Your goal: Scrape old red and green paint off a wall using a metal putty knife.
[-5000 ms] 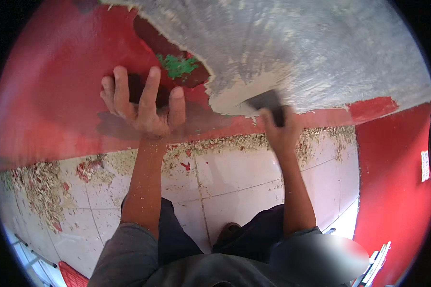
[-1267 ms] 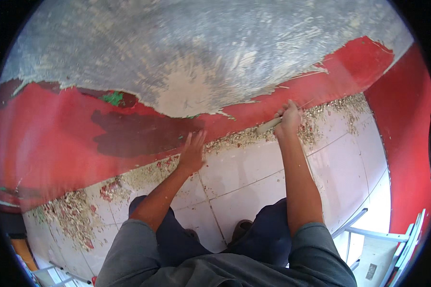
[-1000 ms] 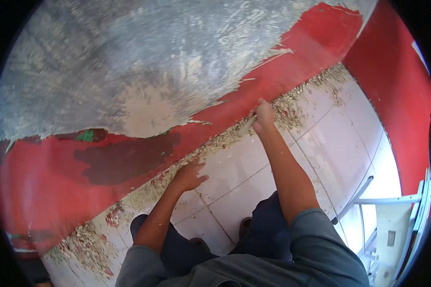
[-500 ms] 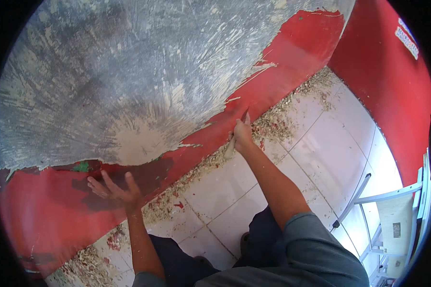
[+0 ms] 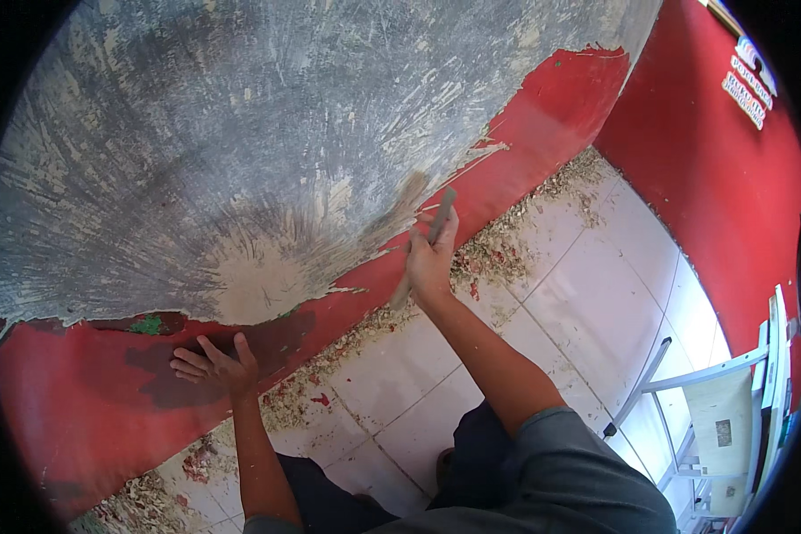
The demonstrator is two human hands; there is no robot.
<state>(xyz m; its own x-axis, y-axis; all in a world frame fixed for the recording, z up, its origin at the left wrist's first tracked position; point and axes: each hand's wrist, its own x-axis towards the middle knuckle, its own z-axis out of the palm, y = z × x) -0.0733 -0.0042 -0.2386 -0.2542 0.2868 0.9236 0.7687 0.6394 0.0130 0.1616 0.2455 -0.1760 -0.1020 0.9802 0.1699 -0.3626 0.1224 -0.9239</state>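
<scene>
My right hand (image 5: 430,265) is closed round a narrow scraper (image 5: 445,210) with a flat grey blade and a pale handle end below the fist. The blade points up, close to the ragged border where red paint (image 5: 472,191) meets the bared grey and cream wall (image 5: 240,133). Whether its tip touches the wall I cannot tell. My left hand (image 5: 215,361) is open with fingers spread, over the red lower band beneath the bared part. Its shadow falls on the wall, and it holds nothing.
Paint flakes (image 5: 498,249) lie heaped along the wall's foot on white floor tiles (image 5: 587,276). Another red wall (image 5: 694,160) with a sticker (image 5: 746,89) meets it at the right. A metal-framed folding piece (image 5: 721,418) stands at the lower right.
My right hand has moved up and left, and the scraper has turned to show its flat side. My left hand has drawn its fingers closer together. The view has shifted slightly.
</scene>
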